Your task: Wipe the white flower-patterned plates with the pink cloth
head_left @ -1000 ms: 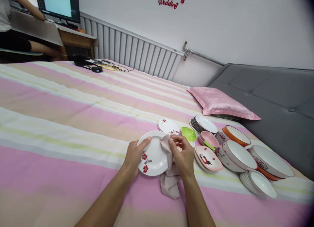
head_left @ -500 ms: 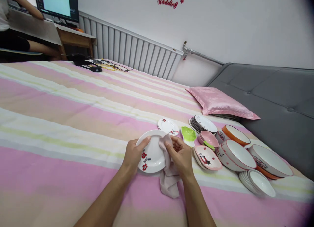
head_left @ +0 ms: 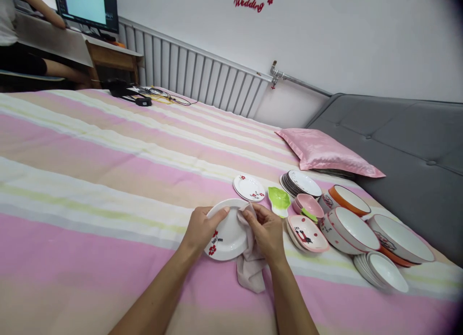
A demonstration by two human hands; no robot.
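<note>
A white plate [head_left: 229, 236] with red flowers is held tilted above the bed, in the lower middle of the head view. My left hand [head_left: 204, 229] grips its left rim, thumb on the upper face and fingers hidden behind. A pale pink cloth [head_left: 251, 272] is pinched in my right hand [head_left: 265, 226] and folded over the plate's right rim, its loose end hanging down. Just beyond lie small flowered plates [head_left: 249, 186], stacked. Right of them sits a green leaf-shaped dish [head_left: 278, 201], and nearer to me a pink-rimmed cat dish [head_left: 309, 233].
To the right stand pink bowls [head_left: 310, 205], dark-edged plates [head_left: 304, 183], large bowls [head_left: 352, 226] and stacked white bowls [head_left: 387, 272]. A pink pillow [head_left: 329, 151] lies by the grey headboard [head_left: 405, 127]. Cables [head_left: 170, 98] lie at the far edge; a person [head_left: 32, 40] sits at a desk.
The plate has moved slightly down and toward me, and its tilt has shifted a little. Both hands keep their hold, with the cloth still at the right rim.
</note>
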